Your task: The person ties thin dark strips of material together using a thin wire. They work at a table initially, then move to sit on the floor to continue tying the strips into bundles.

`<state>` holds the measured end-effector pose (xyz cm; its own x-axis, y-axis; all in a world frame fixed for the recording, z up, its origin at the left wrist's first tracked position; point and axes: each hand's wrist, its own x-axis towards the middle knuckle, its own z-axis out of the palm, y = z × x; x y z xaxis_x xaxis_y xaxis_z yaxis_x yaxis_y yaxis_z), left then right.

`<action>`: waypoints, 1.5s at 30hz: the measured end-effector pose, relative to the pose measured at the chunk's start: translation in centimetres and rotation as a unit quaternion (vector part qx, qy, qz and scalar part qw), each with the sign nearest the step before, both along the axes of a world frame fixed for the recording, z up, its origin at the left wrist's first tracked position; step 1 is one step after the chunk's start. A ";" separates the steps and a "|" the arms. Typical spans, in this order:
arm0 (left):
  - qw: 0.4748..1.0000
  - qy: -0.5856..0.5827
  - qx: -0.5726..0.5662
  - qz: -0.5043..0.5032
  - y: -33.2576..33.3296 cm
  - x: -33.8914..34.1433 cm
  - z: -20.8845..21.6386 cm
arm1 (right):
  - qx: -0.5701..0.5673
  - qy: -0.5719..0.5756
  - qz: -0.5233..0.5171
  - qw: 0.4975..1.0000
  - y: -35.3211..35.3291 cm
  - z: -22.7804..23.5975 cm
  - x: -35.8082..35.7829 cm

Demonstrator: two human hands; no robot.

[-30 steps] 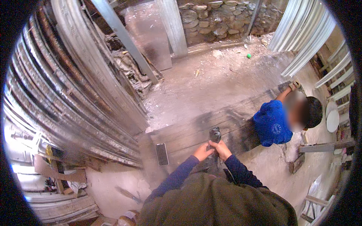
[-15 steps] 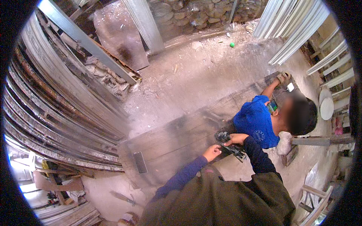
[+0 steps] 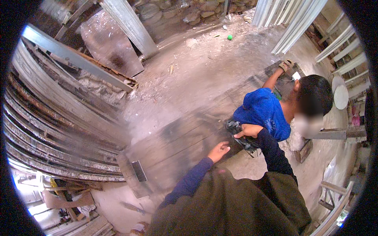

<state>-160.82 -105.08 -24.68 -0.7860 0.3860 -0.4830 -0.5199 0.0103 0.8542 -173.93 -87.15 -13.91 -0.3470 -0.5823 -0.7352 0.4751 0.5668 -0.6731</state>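
right now the right hand (image 3: 247, 130) is closed over the top of a black power tool (image 3: 241, 137) that sits on the near-right part of a long dark wooden panel (image 3: 177, 143) lying flat on the dusty floor (image 3: 189, 78). just left of it and nearer, the left hand (image 3: 219, 151) rests on the panel with fingers loosely spread, gripping nothing. the panel's long axis runs from near left to far right, so the tool lies right of and slightly beyond the left hand; the right hand is the nearer one. touching the tool's far side crouches another person in a blue shirt (image 3: 262, 112).
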 end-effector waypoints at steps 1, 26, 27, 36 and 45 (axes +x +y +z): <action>1.000 0.004 0.002 -0.014 0.5 -0.5 0.0 | -0.021 0.014 -0.008 1.000 -0.2 0.8 0.1; 0.950 0.032 0.027 -0.308 -0.2 -10.8 -8.3 | -0.009 0.161 -0.299 0.941 4.6 -7.8 2.1; 0.950 0.029 0.043 -0.309 -0.4 -10.8 -8.3 | -0.016 0.161 -0.390 0.907 3.5 -6.6 4.3; 0.911 -0.105 0.083 -0.391 -6.1 -11.0 -7.6 | -0.013 0.070 -0.747 0.661 -11.7 -13.6 13.8; 0.876 0.038 -0.007 -0.480 -10.2 -11.3 -7.9 | -0.153 0.083 -0.764 0.621 -18.1 -17.7 12.9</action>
